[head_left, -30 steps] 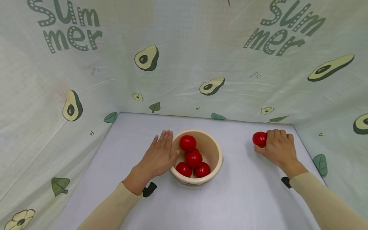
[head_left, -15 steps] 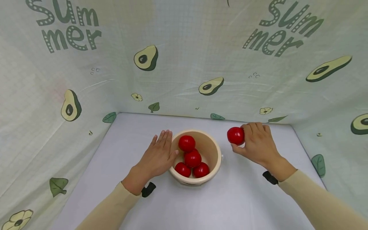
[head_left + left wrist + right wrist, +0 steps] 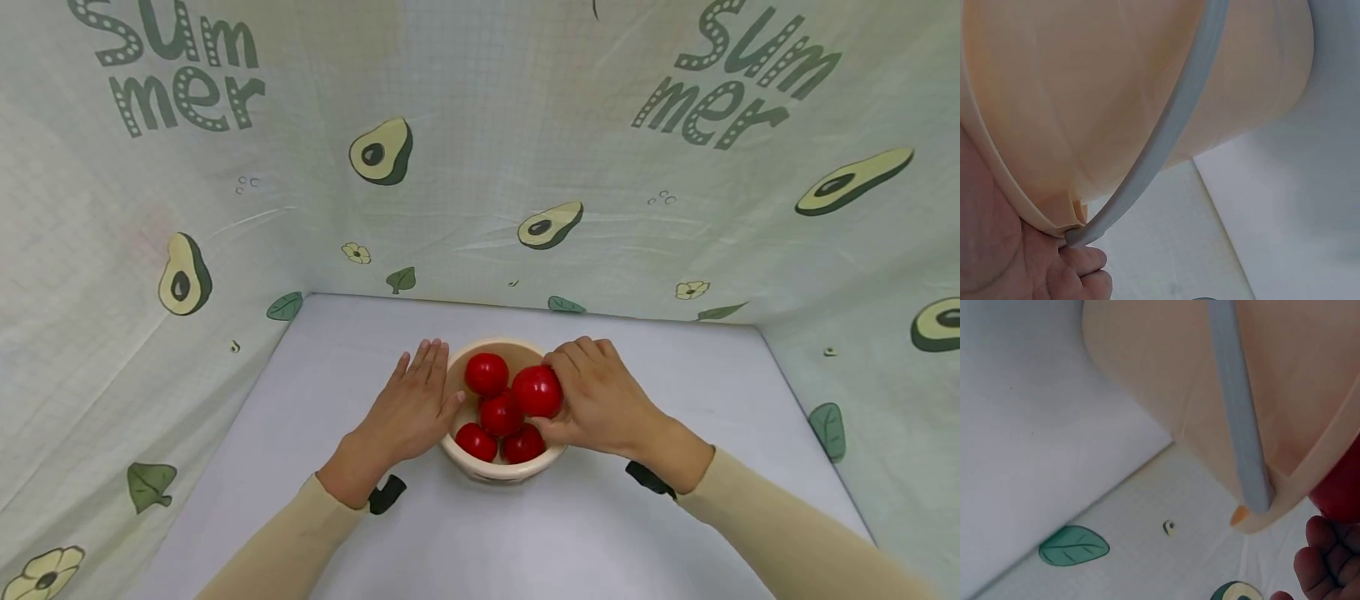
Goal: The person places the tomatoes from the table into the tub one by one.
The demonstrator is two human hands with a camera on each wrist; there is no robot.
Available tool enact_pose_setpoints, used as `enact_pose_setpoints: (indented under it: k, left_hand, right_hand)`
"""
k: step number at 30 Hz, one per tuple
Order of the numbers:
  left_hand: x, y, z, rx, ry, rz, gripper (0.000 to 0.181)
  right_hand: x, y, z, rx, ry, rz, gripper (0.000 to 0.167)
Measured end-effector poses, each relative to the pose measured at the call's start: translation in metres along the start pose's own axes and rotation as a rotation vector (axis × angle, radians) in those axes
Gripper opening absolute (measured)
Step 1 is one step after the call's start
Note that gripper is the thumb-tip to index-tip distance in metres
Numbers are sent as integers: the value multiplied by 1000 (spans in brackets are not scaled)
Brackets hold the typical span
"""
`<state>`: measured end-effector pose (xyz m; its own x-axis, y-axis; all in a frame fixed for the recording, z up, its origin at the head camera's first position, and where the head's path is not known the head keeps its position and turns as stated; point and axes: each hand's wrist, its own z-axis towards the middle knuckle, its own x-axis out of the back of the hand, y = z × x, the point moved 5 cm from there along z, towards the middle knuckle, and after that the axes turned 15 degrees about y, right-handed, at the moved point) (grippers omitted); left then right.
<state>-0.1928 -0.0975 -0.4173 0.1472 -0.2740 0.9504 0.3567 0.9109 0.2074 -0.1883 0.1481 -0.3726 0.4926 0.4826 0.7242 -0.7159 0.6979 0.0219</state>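
A cream-coloured bucket [image 3: 501,472] stands on the white table, with several shiny red balls [image 3: 487,375] inside. Over its right side my right hand [image 3: 600,400] holds another red ball [image 3: 537,391] between thumb and fingers. Part of that red ball [image 3: 1342,487] shows past the rim in the right wrist view, close to the fingertips. My left hand [image 3: 416,404] lies with straight fingers against the left side of the rim. In the left wrist view, the left hand [image 3: 1029,269] touches the rim where the grey bucket handle [image 3: 1166,119] joins it.
The white tabletop [image 3: 660,533] runs out on both sides of the bucket. A pale cloth [image 3: 465,142] printed with avocados and lettering hangs behind the table and along its sides. The grey handle [image 3: 1241,419] hangs down the bucket's outer wall.
My right hand has carried the red ball leftward from the right part of the table to above the bucket. My left hand has stayed at the rim.
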Motion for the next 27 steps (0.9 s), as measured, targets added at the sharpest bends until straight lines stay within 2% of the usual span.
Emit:
enact_pose_setpoints:
  k: [8,16,20,25,27]
  left_hand:
    - [-1,2,2,5,-11,-14,77]
    - [-1,4,3,-7,-10,-19,77]
    - [-2,4,3,-5,-13,-26,77]
    - [-2,-1,1,25,-5,-31,80]
    - [-2,-5,-1,40,21,-48,81]
  right_hand:
    - [-11,-11,-6,49,-15,-5,66]
    - [-12,-7,-15,27,-20,-38,76]
    - [-14,-4,-24,-56,-45,-48,82]
    - [-19,0,-36,-236,-72,-25,90]
    - [-20,4,-43,-307,-69,-31,94]
